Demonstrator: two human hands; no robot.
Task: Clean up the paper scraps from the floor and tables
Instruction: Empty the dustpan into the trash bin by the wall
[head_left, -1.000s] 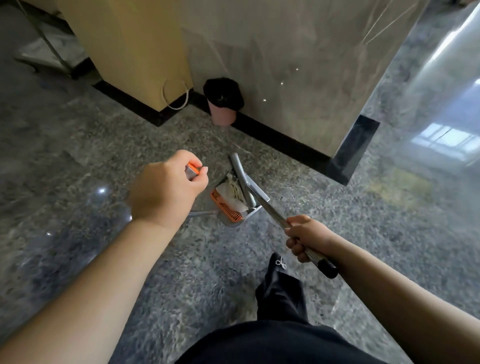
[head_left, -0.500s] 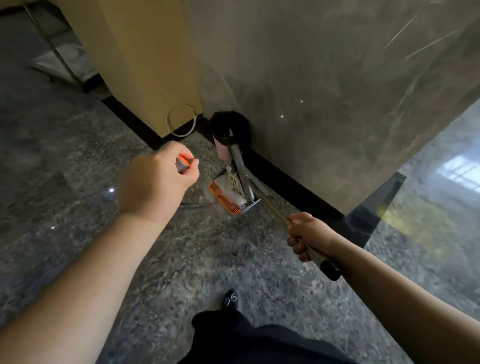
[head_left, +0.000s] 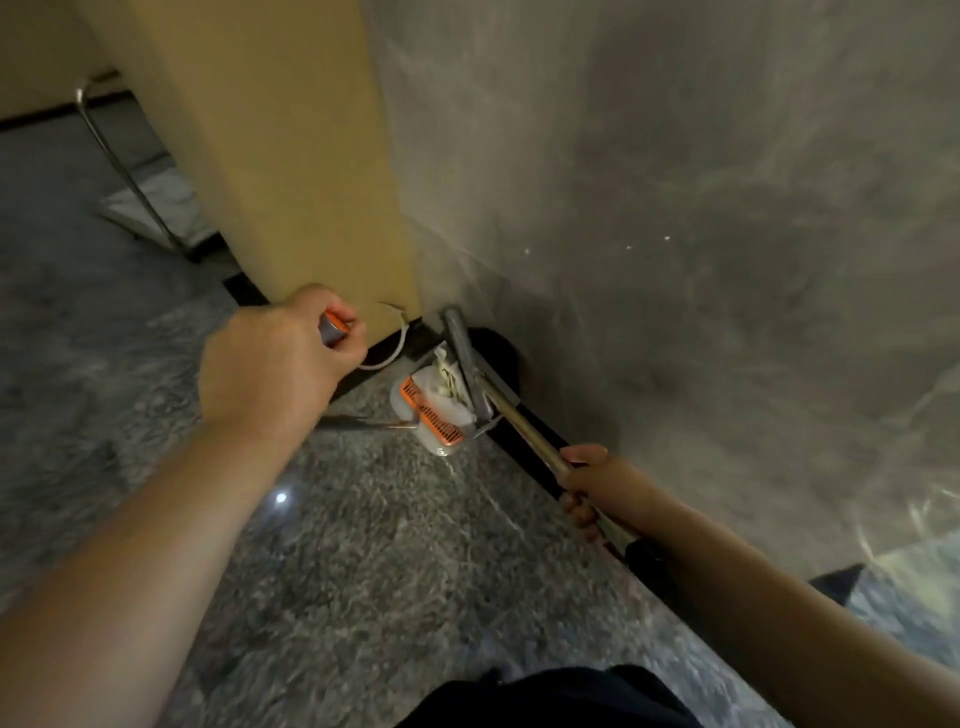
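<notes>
The left hand (head_left: 275, 364) grips the grey-and-orange dustpan handle (head_left: 332, 328) and the right hand (head_left: 597, 483) grips the metal broom stick (head_left: 524, 426) — the white paper scraps (head_left: 447, 384) lie in the orange-edged dustpan (head_left: 431, 418), just near of the black-lined bin (head_left: 498, 358).

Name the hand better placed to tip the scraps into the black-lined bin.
Left, probably. The left hand grips the dustpan handle, paper scraps inside, beside the bin. The right hand holds only the broom.

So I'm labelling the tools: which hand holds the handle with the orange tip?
The left hand, gripping the orange-tipped dustpan handle. The right hand holds the plain metal broom handle, with no orange.
</notes>
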